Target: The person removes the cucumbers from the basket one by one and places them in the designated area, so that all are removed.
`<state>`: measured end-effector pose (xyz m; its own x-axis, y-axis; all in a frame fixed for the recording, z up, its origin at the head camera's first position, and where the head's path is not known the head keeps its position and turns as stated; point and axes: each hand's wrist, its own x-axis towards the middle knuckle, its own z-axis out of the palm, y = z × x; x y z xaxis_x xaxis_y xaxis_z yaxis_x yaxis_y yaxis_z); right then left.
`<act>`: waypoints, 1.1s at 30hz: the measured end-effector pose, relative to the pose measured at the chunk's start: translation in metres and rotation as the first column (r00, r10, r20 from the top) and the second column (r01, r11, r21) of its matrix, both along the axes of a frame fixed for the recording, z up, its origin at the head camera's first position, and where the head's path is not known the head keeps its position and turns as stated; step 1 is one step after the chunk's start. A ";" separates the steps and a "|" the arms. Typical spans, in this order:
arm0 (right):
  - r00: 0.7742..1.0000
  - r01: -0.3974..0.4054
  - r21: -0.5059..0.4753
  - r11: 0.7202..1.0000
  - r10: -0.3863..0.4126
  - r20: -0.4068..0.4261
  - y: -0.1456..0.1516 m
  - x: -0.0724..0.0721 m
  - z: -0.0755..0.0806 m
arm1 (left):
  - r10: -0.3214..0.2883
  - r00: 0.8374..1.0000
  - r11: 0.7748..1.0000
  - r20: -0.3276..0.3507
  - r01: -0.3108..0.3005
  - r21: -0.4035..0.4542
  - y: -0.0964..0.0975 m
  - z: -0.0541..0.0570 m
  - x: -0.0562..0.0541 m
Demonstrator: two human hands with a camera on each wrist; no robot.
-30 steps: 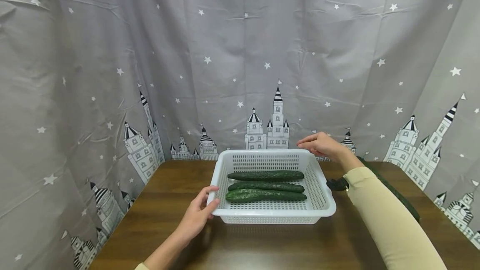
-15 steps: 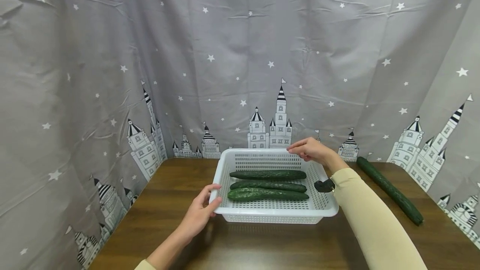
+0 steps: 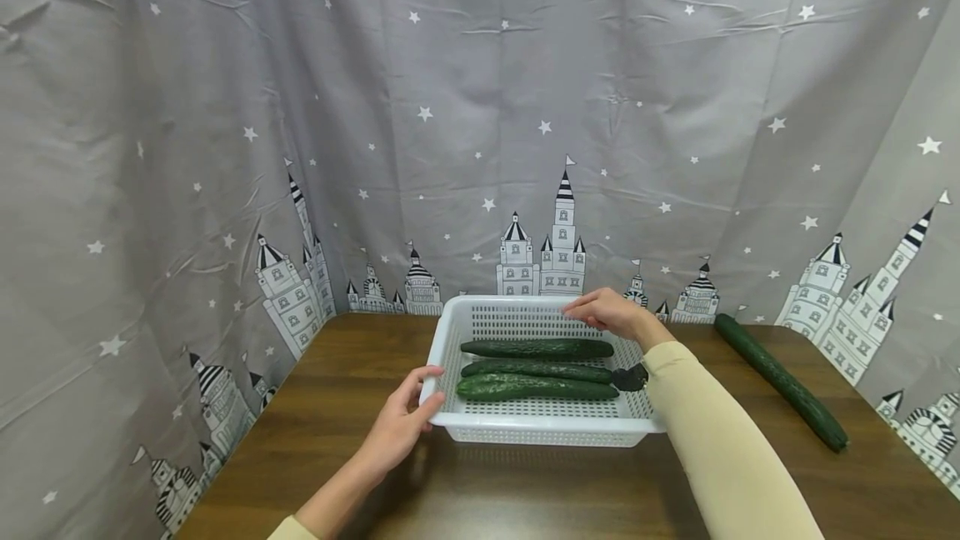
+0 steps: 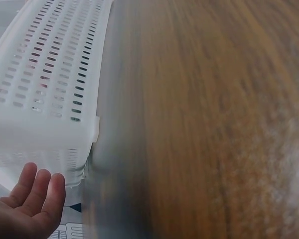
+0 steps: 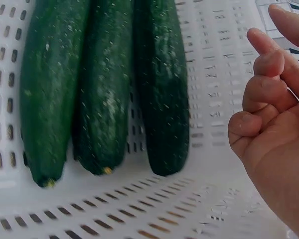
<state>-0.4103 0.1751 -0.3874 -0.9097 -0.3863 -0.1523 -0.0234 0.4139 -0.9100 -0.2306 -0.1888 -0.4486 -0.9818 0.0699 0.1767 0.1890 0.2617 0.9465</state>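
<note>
A white perforated plastic basket point(image 3: 547, 423) stands in the middle of the head view. Three dark green cucumbers lie side by side in it, the far cucumber point(image 3: 537, 348) a little apart from the near cucumber point(image 3: 536, 387). My left hand point(image 3: 403, 415) grips the basket's left rim, thumb on top and the other fingers at its outer side. Over the far right part of the basket, my right hand point(image 3: 611, 312) hovers with fingers loosely bent and nothing between them. In the right wrist view, that hand point(image 5: 274, 99) is beside the cucumber ends without touching them.
Another cucumber point(image 3: 780, 382) lies slantwise on the brown wooden table point(image 3: 315, 407), right of the basket. Behind the table hangs a grey curtain point(image 3: 450, 107) printed with stars and castles. A black device point(image 3: 630, 378) sits on the right wrist.
My right hand has moved left and slightly down along the basket's far side, uncovering the cucumber on the right. The left hand keeps its grip on the rim.
</note>
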 end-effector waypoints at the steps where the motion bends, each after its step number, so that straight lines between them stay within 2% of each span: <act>1: 1.000 -0.003 0.004 1.000 0.003 -0.004 -0.001 0.000 -0.002 | -0.001 1.000 1.000 0.000 0.001 0.000 0.000 0.000 0.000; 13: 1.000 -0.015 0.016 1.000 0.015 0.002 -0.011 -0.001 -0.018 | -0.011 1.000 1.000 0.005 0.011 0.013 0.002 0.002 0.001; 19: 1.000 -0.010 0.096 0.995 0.013 -0.029 -0.012 -0.001 -0.023 | -0.010 1.000 1.000 0.009 0.010 0.021 0.002 0.004 0.003; 28: 0.991 -0.005 0.230 0.973 0.035 -0.129 -0.016 0.003 -0.028 | -0.001 1.000 1.000 0.003 0.001 0.022 0.002 0.003 0.005; 33: 0.989 0.009 0.267 0.964 0.031 -0.145 -0.019 0.003 -0.029 | 0.000 1.000 1.000 0.006 -0.001 0.018 0.002 0.002 0.004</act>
<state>-0.4078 0.1561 -0.4169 -0.9258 -0.3598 -0.1159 -0.1543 0.6395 -0.7531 -0.2268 -0.1870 -0.4463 -0.9828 0.0663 0.1723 0.1834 0.2446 0.9521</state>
